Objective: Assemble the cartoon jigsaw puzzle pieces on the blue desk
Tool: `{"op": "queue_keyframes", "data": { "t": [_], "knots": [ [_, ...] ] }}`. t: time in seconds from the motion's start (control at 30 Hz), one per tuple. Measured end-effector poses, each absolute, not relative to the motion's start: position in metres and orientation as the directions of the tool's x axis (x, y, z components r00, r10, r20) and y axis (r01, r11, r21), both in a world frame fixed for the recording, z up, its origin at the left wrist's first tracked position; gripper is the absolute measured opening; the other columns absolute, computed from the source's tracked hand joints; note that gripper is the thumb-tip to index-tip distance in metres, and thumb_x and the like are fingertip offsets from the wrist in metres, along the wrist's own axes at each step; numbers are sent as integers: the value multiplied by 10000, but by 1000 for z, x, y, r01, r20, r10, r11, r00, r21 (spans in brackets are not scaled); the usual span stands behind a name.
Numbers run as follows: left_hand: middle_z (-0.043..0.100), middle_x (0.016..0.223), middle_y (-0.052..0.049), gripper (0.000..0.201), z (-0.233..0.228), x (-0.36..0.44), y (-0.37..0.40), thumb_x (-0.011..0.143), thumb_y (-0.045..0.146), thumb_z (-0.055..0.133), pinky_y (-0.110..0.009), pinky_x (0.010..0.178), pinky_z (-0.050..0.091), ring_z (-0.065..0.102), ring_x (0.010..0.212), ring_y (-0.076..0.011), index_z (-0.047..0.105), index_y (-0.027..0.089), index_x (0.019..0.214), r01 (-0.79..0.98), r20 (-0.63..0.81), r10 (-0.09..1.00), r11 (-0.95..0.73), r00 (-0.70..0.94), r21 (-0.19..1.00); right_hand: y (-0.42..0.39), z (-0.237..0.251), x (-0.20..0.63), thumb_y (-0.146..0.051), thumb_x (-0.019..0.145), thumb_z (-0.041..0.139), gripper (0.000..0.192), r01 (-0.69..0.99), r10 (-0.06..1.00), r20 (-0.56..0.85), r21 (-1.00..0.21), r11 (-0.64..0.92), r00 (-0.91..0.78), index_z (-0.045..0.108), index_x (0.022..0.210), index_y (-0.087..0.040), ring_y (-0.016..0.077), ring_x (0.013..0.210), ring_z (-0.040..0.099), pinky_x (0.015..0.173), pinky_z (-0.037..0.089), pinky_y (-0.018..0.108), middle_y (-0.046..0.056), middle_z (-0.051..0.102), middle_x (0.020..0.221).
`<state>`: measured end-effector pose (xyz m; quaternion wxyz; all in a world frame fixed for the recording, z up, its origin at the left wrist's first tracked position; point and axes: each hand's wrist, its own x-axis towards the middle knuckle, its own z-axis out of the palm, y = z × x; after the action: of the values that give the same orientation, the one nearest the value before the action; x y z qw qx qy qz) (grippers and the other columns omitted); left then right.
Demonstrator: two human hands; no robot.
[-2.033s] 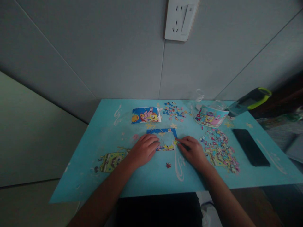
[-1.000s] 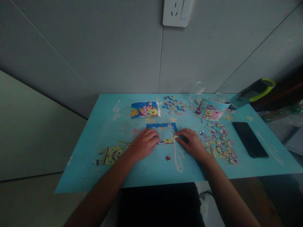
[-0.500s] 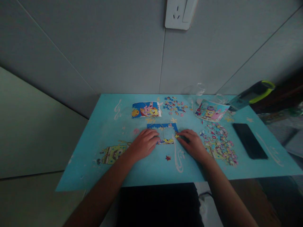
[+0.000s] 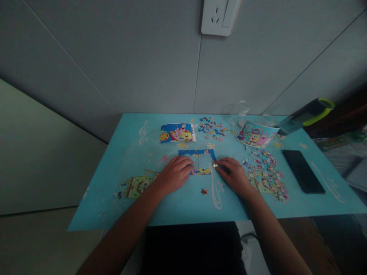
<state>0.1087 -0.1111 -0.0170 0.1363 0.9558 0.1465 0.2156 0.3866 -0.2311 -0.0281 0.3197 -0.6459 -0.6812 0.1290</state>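
Observation:
A partly joined jigsaw puzzle border (image 4: 211, 153) lies on the light blue table, blue along its top and yellow along its bottom, with a bare middle. My left hand (image 4: 178, 173) rests over its left side, fingers stretched out flat and covering that edge. At the right side, my right hand (image 4: 231, 172) pinches a small yellow puzzle piece (image 4: 215, 165) between thumb and fingers, close beside the border's gap. A loose dark red puzzle piece (image 4: 203, 191) lies below the border.
Above the border sits a cartoon picture sheet (image 4: 177, 133), beside loose blue and pink pieces (image 4: 210, 127). To the right are a large pile of pieces (image 4: 266, 175), a second picture sheet (image 4: 257, 134), a black phone (image 4: 303, 171) and a tilted bottle (image 4: 305, 114).
The yellow piece at my right fingertips has turned slightly and looks brighter. My left hand stays in place on the border.

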Motion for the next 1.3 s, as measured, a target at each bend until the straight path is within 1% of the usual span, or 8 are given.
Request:
{"op": "queue_keyframes", "data": {
  "t": [0.23,0.5,0.67,0.8,0.9,1.17,1.3],
  "knots": [
    [668,1195,-98,240,-19,108,-111,970,128,553,-481,1054,483,575,1225,-262,684,193,1159,226,352,340,-918,872,327,-230,-28,386,-322,977,600,243,774,964,258,-623,112,68,722,1184,-286,260,1025,656,944,533,464,77,704,1098],
    [679,1191,-94,262,-17,109,-112,950,119,577,-486,1052,493,586,1217,-258,702,208,1163,224,366,353,-909,861,351,-230,-29,387,-327,970,599,264,787,964,257,-606,111,62,723,1200,-289,271,1020,658,929,538,481,82,701,1104],
    [674,1197,-95,258,-17,108,-112,956,112,563,-491,1056,489,582,1221,-258,692,201,1161,226,354,349,-911,868,344,-231,-24,384,-339,978,592,254,771,962,263,-627,115,70,717,1192,-282,270,1017,657,930,537,472,83,704,1098],
    [668,1208,-97,243,-19,107,-111,969,120,550,-491,1055,485,578,1226,-260,682,191,1161,225,356,342,-916,870,331,-232,-23,385,-343,985,578,227,763,951,279,-641,81,134,721,1138,-252,259,967,661,889,543,449,89,711,1049],
    [666,1206,-96,238,-20,107,-110,972,125,549,-489,1050,487,581,1221,-259,679,193,1159,218,366,337,-918,867,331,-232,-24,386,-336,986,570,213,766,940,294,-641,57,175,721,1112,-254,257,946,659,865,546,446,86,710,1024],
    [665,1210,-98,249,-20,107,-111,971,121,552,-484,1060,475,567,1236,-261,673,189,1177,223,349,339,-917,874,332,-232,-27,385,-323,981,577,206,768,943,282,-638,48,175,734,1091,-249,256,959,658,888,545,446,85,705,1021],
    [663,1217,-99,238,-17,107,-112,982,140,547,-476,1056,478,566,1234,-258,680,184,1173,192,361,313,-923,878,333,-231,-28,384,-321,987,566,210,778,942,289,-626,50,171,742,1072,-246,262,962,655,898,538,457,87,706,1014]
  ]
}}
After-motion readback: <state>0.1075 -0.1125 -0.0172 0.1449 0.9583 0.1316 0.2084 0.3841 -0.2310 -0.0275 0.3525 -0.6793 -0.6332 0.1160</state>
